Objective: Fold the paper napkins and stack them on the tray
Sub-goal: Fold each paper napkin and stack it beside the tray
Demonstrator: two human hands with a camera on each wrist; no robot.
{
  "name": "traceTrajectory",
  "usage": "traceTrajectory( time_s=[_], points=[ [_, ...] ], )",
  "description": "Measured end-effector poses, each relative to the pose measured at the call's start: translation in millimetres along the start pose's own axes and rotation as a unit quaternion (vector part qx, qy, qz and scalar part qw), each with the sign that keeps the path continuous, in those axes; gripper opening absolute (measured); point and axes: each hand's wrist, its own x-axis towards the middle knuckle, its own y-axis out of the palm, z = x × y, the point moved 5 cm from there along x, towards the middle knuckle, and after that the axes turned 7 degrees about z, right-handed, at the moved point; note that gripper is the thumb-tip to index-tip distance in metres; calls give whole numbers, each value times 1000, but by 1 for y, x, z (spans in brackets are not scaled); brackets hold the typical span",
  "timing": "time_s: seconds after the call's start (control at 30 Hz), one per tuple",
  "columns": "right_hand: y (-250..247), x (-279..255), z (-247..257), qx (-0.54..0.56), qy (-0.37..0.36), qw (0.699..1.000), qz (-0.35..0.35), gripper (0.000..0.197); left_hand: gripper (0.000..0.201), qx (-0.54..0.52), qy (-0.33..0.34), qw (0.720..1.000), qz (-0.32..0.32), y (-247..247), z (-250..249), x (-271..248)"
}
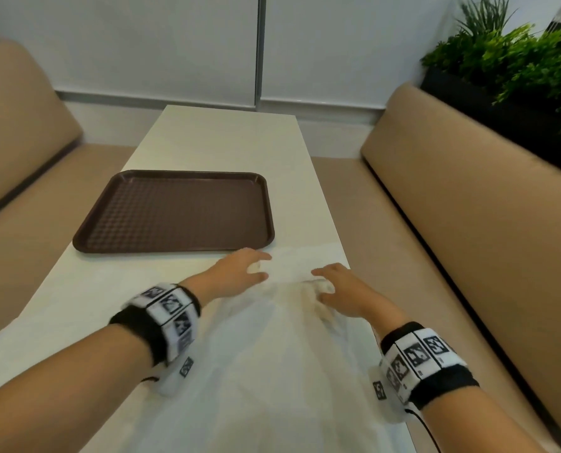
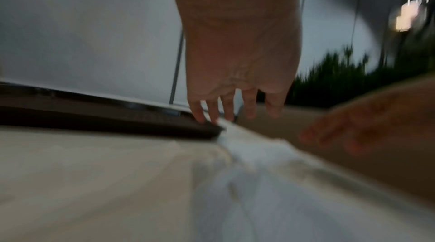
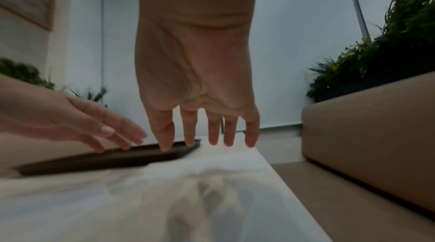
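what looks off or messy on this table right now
The napkin is rumpled, bunched into wrinkles near the right hand rather than flat. The tray sits square, nothing on it.

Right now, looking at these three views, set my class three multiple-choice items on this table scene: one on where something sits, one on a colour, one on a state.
1. Where does the tray lie on the table?
A. Beyond the hands, toward the left edge
B. On the right bench
C. Under the napkin

2. What colour is the tray?
A. Green
B. Dark brown
C. White

3. How is the tray loaded?
A. It holds a stack of folded napkins
B. It holds one crumpled napkin
C. It holds nothing

Answers:
1 A: the head view shows it past the left hand and right hand, on the table's left side.
2 B: its ribbed surface is dark brown.
3 C: its surface is bare; the white napkin lies spread on the table under the hands.
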Motion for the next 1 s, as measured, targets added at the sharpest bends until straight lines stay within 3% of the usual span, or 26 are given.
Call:
traceTrajectory(
  time_s=[0.07, 0.2, 0.3, 0.4, 0.5, 0.6, 0.7, 0.77, 0.87, 1.0],
  points=[
    [1, -25, 12, -5, -32, 999, 2, 47, 18, -110, 35, 992, -45, -12, 3, -39],
    [36, -69, 51, -34, -74, 994, 78, 52, 14, -167, 33, 983, -67, -14, 20, -129],
    [69, -91, 94, -36, -108, 989, 90, 66, 10, -237, 3, 968, -79, -4, 39, -194],
    [100, -98, 126, -71, -86, 991, 79, 83, 50, -289, -23, 949, -125, 5, 59, -244],
    [120, -95, 136, -88, -37, 993, 70, 75, 22, -320, -36, 932, -167, 12, 70, -275],
    [126, -95, 136, -63, -10, 996, 67, 63, 10, -317, -41, 928, -191, 15, 76, -293],
    [112, -108, 143, -5, -49, 998, 32, 27, 32, -324, -29, 922, -209, 8, 73, -307],
    [91, -126, 154, 42, -99, 994, -3, 8, 36, -323, -18, 919, -224, 1, 70, -310],
    [48, -164, 180, 58, -195, 977, -67, 7, 32, -302, 11, 924, -233, -10, 57, -305],
    [-8, -210, 209, 155, -310, 934, -92, 15, 94, -286, 48, 928, -234, -30, 29, -286]
  ],
)
